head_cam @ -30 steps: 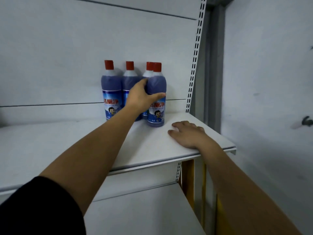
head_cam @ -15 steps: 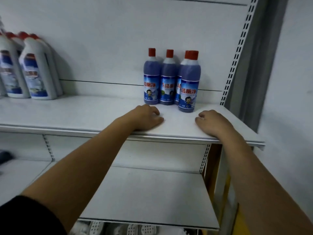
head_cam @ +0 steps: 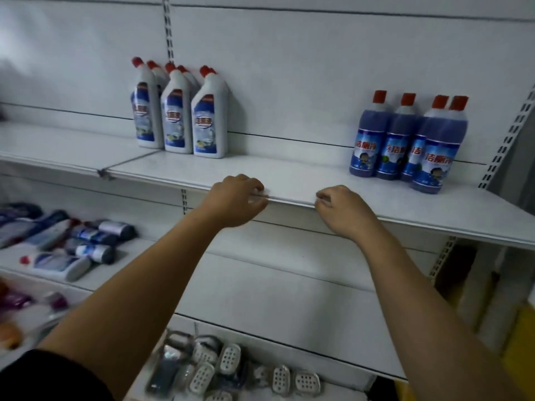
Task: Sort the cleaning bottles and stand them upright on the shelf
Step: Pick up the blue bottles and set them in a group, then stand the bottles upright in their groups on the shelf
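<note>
Several purple bottles with red caps (head_cam: 405, 143) stand upright in a tight group at the right end of the white upper shelf (head_cam: 304, 180). Further left on that shelf stand several white angled-neck bottles with red caps (head_cam: 179, 117). My left hand (head_cam: 236, 199) and my right hand (head_cam: 343, 208) both rest at the shelf's front edge, fingers curled over it, holding no bottle. More bottles (head_cam: 72, 244) lie on their sides on the lower shelf at the left.
A perforated upright rail (head_cam: 506, 131) borders the shelf at the right, with a grey wall beyond. White plastic soap-dish-like items (head_cam: 231, 369) lie at the bottom. The lower middle shelf (head_cam: 275, 299) is bare.
My left hand let go of the purple bottles and both hands drew back to the shelf's front edge. The view swung left and down, bringing the white bottles and lower shelves into sight.
</note>
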`<action>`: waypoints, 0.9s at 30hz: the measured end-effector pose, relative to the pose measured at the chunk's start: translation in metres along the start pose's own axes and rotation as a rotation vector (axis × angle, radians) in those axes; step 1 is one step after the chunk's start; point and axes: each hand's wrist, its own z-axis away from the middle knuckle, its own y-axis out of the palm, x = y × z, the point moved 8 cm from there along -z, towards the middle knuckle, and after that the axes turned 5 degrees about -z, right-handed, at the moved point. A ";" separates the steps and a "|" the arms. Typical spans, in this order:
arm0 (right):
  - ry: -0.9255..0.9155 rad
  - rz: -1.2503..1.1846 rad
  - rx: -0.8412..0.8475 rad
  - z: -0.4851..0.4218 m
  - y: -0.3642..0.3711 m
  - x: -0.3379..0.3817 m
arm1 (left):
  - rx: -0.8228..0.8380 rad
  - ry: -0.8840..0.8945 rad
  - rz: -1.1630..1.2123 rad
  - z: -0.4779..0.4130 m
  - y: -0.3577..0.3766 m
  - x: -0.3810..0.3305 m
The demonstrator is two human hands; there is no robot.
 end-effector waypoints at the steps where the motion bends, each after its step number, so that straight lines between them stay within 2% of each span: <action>1: -0.025 -0.019 0.006 0.001 0.013 0.026 | -0.017 0.003 -0.023 0.013 -0.007 0.022; 4: -0.113 -0.076 0.015 0.005 0.052 0.105 | -0.044 -0.028 -0.049 0.052 -0.027 0.092; 13: -0.249 -0.235 0.124 0.008 0.182 0.301 | -0.071 -0.309 -0.004 0.163 -0.058 0.298; 21: -0.255 -0.233 0.296 -0.015 0.296 0.395 | -0.018 -0.522 0.009 0.218 -0.049 0.442; 27: -0.208 -0.218 0.366 -0.068 0.387 0.427 | 0.060 -0.564 -0.005 0.204 -0.022 0.528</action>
